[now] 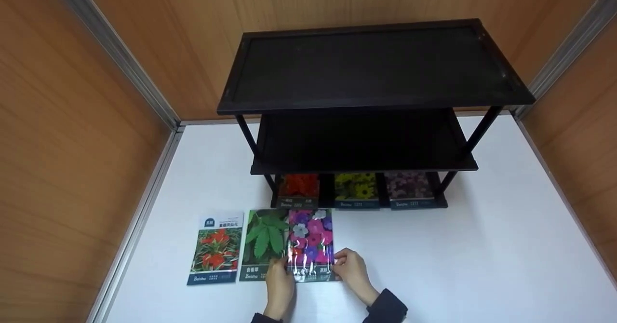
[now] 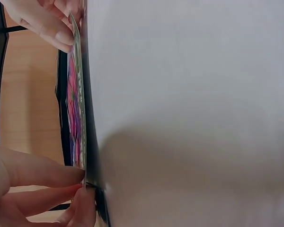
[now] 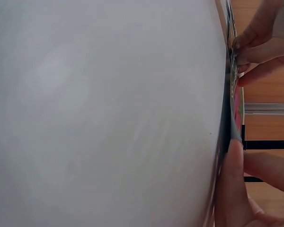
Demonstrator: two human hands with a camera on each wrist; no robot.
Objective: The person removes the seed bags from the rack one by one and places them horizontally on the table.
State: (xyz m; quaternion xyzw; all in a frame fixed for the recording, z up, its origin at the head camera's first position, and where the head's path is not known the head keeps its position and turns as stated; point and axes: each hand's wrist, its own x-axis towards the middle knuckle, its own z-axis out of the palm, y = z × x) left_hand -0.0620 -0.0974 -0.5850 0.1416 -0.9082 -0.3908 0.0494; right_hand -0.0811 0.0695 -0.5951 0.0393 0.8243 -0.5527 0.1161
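Note:
A seed packet with pink, purple and white flowers (image 1: 312,238) is held by its two lower sides. My left hand (image 1: 279,282) pinches its left edge between thumb and finger; in the left wrist view those fingers (image 2: 42,177) close on the edge. On the opposite edge my right hand (image 1: 353,272) pinches with thumb and fingertips, seen close up in the right wrist view as the thumb (image 3: 234,165) under the bent corner. The packet overlaps the right side of a green-leaf seed packet (image 1: 262,238). Left of that lies a red-flower seed packet (image 1: 217,250).
A black three-tier rack (image 1: 376,67) stands at the back of the white table (image 1: 472,265). On its lowest shelf lie packets with red flowers (image 1: 299,188), yellow flowers (image 1: 356,188) and pale purple flowers (image 1: 409,188). Wood-grain panels (image 1: 193,48) enclose the table.

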